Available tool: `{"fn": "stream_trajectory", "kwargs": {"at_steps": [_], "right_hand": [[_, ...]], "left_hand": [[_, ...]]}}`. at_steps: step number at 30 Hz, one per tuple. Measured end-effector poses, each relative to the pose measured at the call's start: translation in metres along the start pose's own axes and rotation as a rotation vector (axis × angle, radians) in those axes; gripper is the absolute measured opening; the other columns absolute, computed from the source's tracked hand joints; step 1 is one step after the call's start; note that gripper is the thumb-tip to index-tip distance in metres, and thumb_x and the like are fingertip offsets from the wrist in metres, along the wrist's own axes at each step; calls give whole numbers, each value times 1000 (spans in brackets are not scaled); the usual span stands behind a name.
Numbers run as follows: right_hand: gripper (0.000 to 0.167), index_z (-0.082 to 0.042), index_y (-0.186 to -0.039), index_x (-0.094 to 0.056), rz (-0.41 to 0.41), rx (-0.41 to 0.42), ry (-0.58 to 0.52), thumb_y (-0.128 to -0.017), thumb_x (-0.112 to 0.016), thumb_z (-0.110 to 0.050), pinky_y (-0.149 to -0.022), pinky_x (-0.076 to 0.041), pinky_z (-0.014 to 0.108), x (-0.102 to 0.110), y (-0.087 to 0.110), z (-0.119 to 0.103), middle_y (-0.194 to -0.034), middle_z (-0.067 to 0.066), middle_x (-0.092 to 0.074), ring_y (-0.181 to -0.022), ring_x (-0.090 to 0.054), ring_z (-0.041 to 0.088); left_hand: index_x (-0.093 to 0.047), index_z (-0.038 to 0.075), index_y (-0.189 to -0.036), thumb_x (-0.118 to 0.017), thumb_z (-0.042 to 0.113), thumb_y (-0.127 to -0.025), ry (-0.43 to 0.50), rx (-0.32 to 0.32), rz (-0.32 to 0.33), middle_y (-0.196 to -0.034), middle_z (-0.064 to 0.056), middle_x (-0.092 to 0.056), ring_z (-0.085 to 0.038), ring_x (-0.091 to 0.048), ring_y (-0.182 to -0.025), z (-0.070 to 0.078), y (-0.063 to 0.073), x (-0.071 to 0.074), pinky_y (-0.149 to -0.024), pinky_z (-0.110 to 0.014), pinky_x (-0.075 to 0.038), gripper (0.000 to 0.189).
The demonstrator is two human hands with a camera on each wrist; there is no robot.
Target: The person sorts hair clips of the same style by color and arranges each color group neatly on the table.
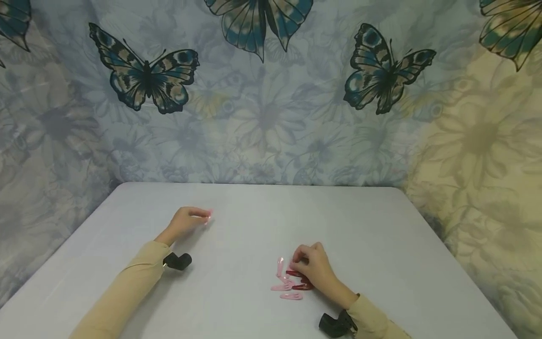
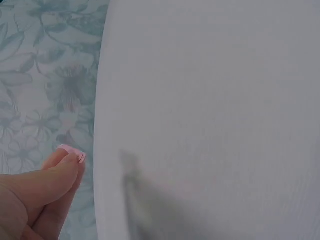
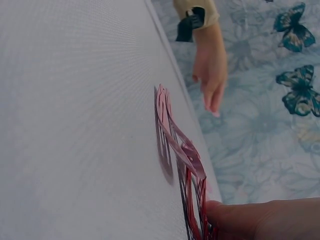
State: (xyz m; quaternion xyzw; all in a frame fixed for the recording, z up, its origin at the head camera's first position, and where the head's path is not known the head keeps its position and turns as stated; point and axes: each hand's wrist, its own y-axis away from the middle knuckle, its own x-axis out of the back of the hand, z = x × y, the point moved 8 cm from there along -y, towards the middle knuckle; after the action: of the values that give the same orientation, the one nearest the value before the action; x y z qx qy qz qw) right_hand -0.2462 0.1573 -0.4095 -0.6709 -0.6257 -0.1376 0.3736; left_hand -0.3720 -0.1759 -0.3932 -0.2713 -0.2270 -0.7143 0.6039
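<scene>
Left hand (image 1: 184,225) pinches a pink clip (image 1: 209,216) above the surface (image 1: 237,235), likely by fingertips because it's small; right hand (image 1: 315,268) bends over pink clips (image 1: 291,296) and red clips (image 1: 301,286), bunched probably for easy reach, its fingers covering some, so can't tell if it grips one.

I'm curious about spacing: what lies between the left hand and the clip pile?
Only bare white tabletop separates the left hand from the clip pile in the head view.

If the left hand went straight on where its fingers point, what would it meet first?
Past the clip the left hand pinches, the way looks free across the table as far as the head view shows, though depth is unclear.
</scene>
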Motion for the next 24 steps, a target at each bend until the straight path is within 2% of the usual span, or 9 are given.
{"fn": "stream_trajectory", "kwargs": {"at_steps": [2, 7, 12, 17, 21, 24], "right_hand": [[24, -13, -64, -62, -16, -1, 2, -69, -81, 1, -67, -29, 20, -2, 0, -1, -66, -3, -60, -76, -32, 7], [18, -12, -65, -68, -37, -4, 22, -70, -81, -1, -67, -30, 20, -3, 0, 0, -69, -3, -66, -77, -35, 9], [16, -11, -66, -70, -25, -7, 47, -70, -82, -2, -67, -32, 22, 0, 1, 1, -72, -2, -67, -77, -36, 10], [16, -11, -65, -71, -19, 5, 52, -69, -83, -2, -66, -31, 22, 1, 0, 0, -72, -1, -68, -76, -36, 10], [15, -13, -66, -73, -26, 21, 49, -70, -82, -2, -66, -30, 20, -1, -1, 1, -72, -2, -70, -75, -37, 9], [15, -13, -67, -74, -36, 25, 42, -71, -82, -2, -67, -30, 20, -1, -3, 2, -72, -2, -70, -75, -37, 8]], "left_hand": [[-67, -5, -117, -68, 12, -89, 27, 18, 5, -128, -25, -61, -44, -48, -130, -8, 1, 7, -107, -55, -37, 33], [-65, -8, -117, -69, 12, -88, 22, 58, 11, -125, -26, -62, -45, -48, -128, -20, 0, 22, -106, -54, -38, 36], [-66, -8, -116, -71, 13, -87, 9, 82, -15, -121, -26, -64, -46, -48, -127, -27, -5, 26, -108, -55, -35, 37], [-65, -8, -117, -70, 14, -87, -15, 103, -42, -124, -27, -62, -47, -47, -128, -34, -4, 29, -108, -56, -35, 37], [-66, -5, -117, -69, 17, -88, -76, 148, -39, -126, -27, -61, -49, -45, -128, -41, 1, 36, -109, -68, -19, 37], [-68, -3, -115, -70, 18, -87, -103, 182, -26, -124, -25, -63, -48, -46, -127, -45, 1, 40, -105, -72, -14, 35]]}}
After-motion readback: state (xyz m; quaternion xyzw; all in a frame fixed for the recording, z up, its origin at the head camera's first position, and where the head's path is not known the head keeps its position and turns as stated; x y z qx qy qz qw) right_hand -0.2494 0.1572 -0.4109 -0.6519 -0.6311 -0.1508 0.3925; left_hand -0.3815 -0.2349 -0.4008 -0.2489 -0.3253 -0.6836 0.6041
